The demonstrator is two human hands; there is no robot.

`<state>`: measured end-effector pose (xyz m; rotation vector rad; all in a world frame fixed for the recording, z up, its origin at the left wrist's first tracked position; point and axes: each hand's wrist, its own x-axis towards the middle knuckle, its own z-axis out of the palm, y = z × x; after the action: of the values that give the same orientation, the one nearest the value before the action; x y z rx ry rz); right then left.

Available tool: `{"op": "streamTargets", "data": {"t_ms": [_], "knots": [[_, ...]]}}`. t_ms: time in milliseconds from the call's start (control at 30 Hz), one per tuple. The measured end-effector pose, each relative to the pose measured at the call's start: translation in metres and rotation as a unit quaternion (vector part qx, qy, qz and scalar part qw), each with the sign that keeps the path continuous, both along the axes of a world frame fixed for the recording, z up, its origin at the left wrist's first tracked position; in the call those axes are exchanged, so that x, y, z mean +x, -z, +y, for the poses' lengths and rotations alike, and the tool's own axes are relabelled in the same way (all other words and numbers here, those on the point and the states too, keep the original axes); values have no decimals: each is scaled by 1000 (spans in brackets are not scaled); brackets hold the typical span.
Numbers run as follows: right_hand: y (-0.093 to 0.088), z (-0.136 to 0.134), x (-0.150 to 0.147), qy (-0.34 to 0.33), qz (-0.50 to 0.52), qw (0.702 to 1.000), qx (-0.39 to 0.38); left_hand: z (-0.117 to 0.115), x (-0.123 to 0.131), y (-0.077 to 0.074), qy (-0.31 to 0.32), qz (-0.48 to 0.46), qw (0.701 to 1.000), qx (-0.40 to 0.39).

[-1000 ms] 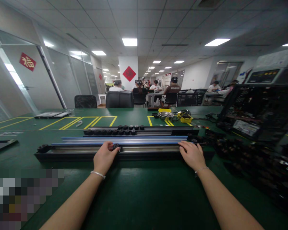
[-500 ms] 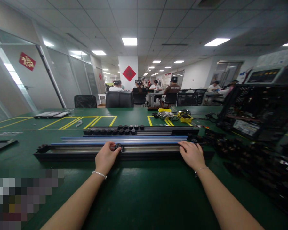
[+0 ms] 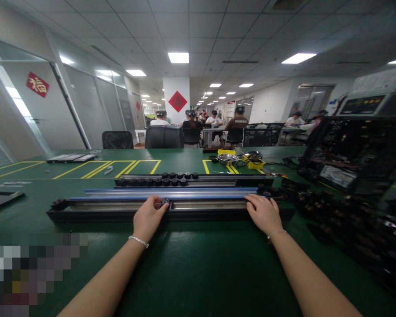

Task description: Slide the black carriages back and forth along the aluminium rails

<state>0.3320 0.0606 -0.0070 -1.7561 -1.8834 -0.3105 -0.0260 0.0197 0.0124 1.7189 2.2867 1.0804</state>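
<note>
A long black and silver rail [image 3: 95, 209] lies crosswise on the green table [image 3: 191, 268] in front of me. My left hand [image 3: 149, 218] rests on its middle, fingers pinched on a small black part [image 3: 165, 202] that sits in the rail's channel. My right hand [image 3: 264, 213] lies on the rail's right end, fingers curled over it beside more small black parts [image 3: 266, 193]. Behind lies a blue rail [image 3: 171, 192], then another black rail [image 3: 218, 180] carrying a row of several black parts [image 3: 165, 178].
A large dark machine [image 3: 356, 154] and a heap of black parts [image 3: 343, 215] fill the right side. A metal bowl [image 3: 227, 158] and yellow trays [image 3: 255, 164] stand at the back. Office chairs [image 3: 164, 137] and seated people are beyond the table. A flat dark panel [image 3: 1, 199] lies at the left.
My left hand has slid a little to the right along the rail with the small black part. My right hand has stayed where it was.
</note>
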Motion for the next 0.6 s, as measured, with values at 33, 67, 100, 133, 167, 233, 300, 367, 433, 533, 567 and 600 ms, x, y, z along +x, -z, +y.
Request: {"op": "streamTargets", "data": {"t_ms": [33,67,100,133,167,233,300,367,433,533,567,600], "knots": [[0,0,0,-1,0,1000,1,-1,0,-1,0,-1,1000,-1],[0,0,0,-1,-1,1000,2,-1,1,-1,-1,-3,1000,-1],[0,0,0,0,-3,1000,3,-2,1,-2,-2,-5,1000,0],[0,0,0,1,-4,1000,4,-2,2,-2,-2,-7,1000,1],[0,0,0,1,-5,1000,4,-2,2,-2,0,-8,1000,1],[0,0,0,2,-6,1000,5,-2,2,-2,5,-8,1000,-1],[-1,-1,-1,2,-4,1000,5,-1,1,-1,9,-6,1000,-7],[-1,-1,-1,0,-1,1000,4,0,-1,0,12,3,1000,-16],[-1,-1,-1,-2,2,1000,3,0,-2,2,19,31,999,-15],[-2,-2,-1,-3,2,1000,0,-2,-1,7,27,131,991,20],[-2,-2,-1,-2,2,1000,-1,-3,0,8,23,166,985,31],[-3,-2,-1,-2,3,1000,-3,-4,2,10,17,193,980,35]]}}
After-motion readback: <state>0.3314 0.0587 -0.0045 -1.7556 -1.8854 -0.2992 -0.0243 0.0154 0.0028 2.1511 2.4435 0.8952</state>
